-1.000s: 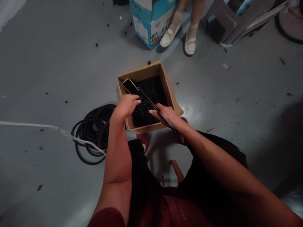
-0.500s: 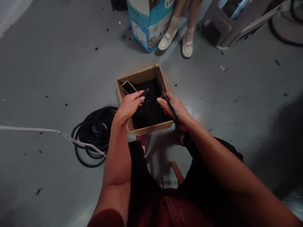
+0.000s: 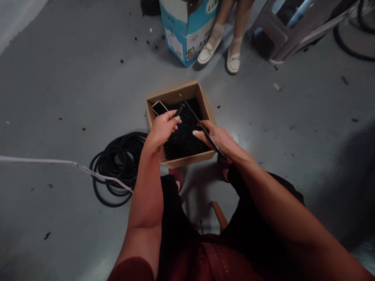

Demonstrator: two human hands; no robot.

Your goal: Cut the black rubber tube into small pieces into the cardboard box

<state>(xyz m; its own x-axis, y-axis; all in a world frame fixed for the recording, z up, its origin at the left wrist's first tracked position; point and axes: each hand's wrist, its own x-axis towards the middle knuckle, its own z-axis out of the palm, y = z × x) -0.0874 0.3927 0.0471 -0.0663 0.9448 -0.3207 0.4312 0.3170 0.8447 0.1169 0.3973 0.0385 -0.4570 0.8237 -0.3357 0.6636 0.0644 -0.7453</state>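
My left hand [image 3: 166, 127] is closed in a pinch over a cardboard box [image 3: 189, 160] and grips a short black ribbed piece [image 3: 180, 109] between thumb and fingers. In my right hand [image 3: 215, 136] is a long, thin dark tool [image 3: 191, 112], its exact kind unclear. It slants up and left, and its front part passes close by the end of the ribbed piece; I cannot tell whether they touch. Many small black parts [image 3: 187, 136] fill the box. A phone-like dark rectangle with a pale rim [image 3: 159, 108] leans in the box's far left corner.
Coiled black tubing [image 3: 115, 168] lies left of the box, with a pale cable [image 3: 70, 162] across it. Beyond stand a blue printed carton [image 3: 177, 39], another person's feet in white shoes [image 3: 233, 60] and a grey plastic stool [image 3: 271, 35]. Black bits dot the floor.
The long tool has swung left, so its tip has come from the box's far right edge toward the ribbed piece. My left hand keeps its pinch. The view has shifted slightly.
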